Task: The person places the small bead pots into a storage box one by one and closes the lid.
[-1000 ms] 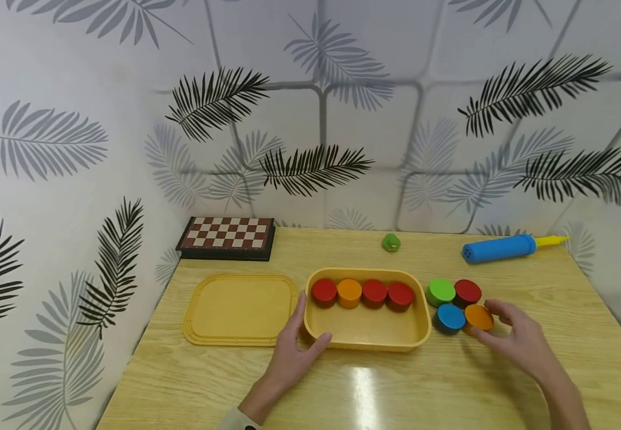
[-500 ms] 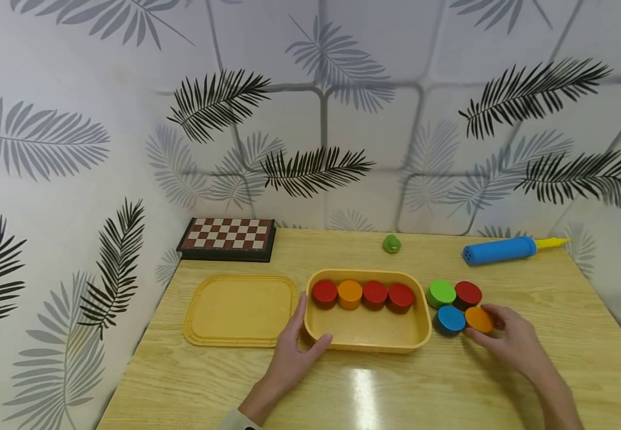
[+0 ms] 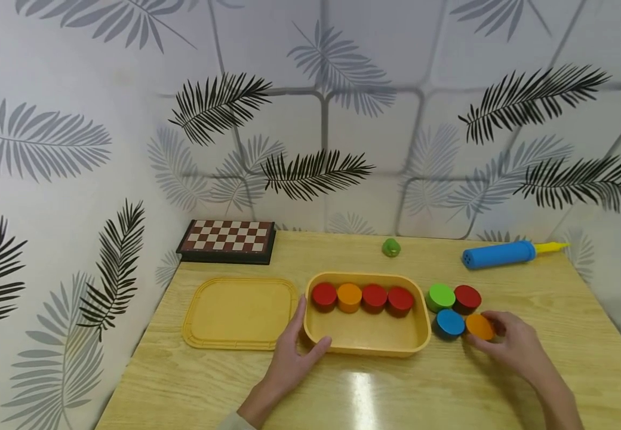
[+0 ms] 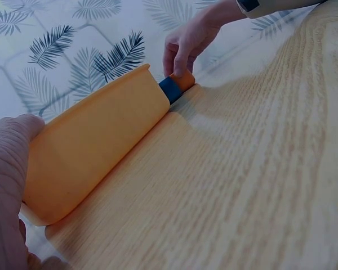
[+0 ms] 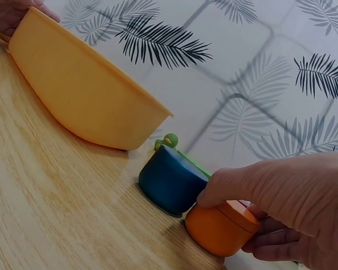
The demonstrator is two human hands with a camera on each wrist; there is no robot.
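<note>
My left hand (image 3: 291, 356) holds the left front corner of a yellow bin (image 3: 366, 343), thumb over the front rim and fingers along the left wall. In the bin, a row of round tubs stands along the back wall: a red tub (image 3: 324, 295), an orange one and two more red ones. To the right of the bin, my right hand (image 3: 515, 346) pinches an orange tub (image 5: 222, 225) between thumb and fingers. Beside it stands a blue tub (image 5: 172, 183). Behind them are a green tub (image 3: 440, 297) and a dark red tub (image 3: 467, 298).
Left of the bin lies a flat yellow lid (image 3: 240, 313). A checkered board box (image 3: 228, 240) sits at the back left, against the wall. Farther back are a small green figure (image 3: 391, 247) and a blue hand pump (image 3: 498, 255) with a yellow nozzle. The wooden table (image 3: 412, 394) extends in front.
The fingers of my right hand have closed in around the orange tub, which has shifted slightly toward me. My left hand and the bin keep their places. The view has tilted up slightly.
</note>
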